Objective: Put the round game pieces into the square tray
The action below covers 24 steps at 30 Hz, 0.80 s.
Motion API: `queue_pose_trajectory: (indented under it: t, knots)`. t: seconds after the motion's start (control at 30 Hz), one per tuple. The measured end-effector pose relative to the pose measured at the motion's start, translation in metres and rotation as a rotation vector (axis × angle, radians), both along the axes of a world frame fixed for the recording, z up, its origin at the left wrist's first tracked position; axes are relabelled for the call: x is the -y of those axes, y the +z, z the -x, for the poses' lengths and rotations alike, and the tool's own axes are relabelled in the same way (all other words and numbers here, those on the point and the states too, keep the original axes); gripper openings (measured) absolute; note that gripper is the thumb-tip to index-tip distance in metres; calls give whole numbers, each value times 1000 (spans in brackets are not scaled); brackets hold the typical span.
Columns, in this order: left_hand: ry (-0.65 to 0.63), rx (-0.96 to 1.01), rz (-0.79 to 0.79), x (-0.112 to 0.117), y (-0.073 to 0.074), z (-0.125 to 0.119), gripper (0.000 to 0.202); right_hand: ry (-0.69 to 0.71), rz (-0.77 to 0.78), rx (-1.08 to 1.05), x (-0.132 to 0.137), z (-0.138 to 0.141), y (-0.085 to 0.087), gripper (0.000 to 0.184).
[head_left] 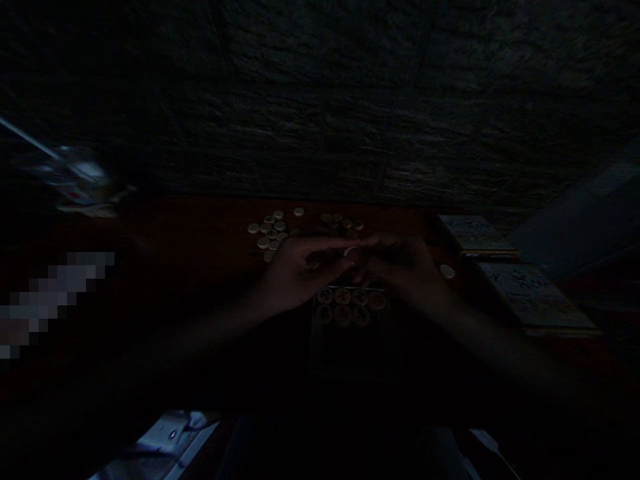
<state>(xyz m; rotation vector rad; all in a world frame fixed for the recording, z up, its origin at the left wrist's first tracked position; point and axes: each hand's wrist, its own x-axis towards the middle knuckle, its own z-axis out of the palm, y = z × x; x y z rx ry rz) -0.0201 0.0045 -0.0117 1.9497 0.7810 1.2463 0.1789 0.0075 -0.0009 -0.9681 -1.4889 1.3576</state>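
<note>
The scene is very dark. My left hand (pixel 305 270) and my right hand (pixel 403 267) meet above a dark red table (pixel 190 267). Their fingertips come together on one pale round disc (pixel 351 251). Both hands have curled fingers; which hand actually grips the disc I cannot tell. Just below the hands, two short rows of marked round discs (pixel 350 305) lie in a dark box or tray. A loose pile of pale discs (pixel 273 231) sits beyond my left hand, and a smaller group (pixel 343 223) lies behind the fingertips.
A single disc (pixel 447 271) lies right of my right hand. Two flat printed boards or box lids (pixel 535 297) (pixel 475 233) rest at the right. Blurred objects (pixel 80 180) stand at the far left. A rough stone wall (pixel 320 100) rises behind the table.
</note>
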Motion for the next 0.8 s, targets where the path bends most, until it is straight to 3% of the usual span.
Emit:
queue_pose_trajectory:
  t: [0.17,0.4,0.8]
  knots:
    - [0,-21,-64,0,-1,0,29,24,23,14,1,-1,0,35]
    - [38,62,84,-2,-3,0,31,-32,-39,40,1,-2,1,28]
    - [-4,30,59,-4,-2,-1,23,31,39,-43,1,0,-1,32]
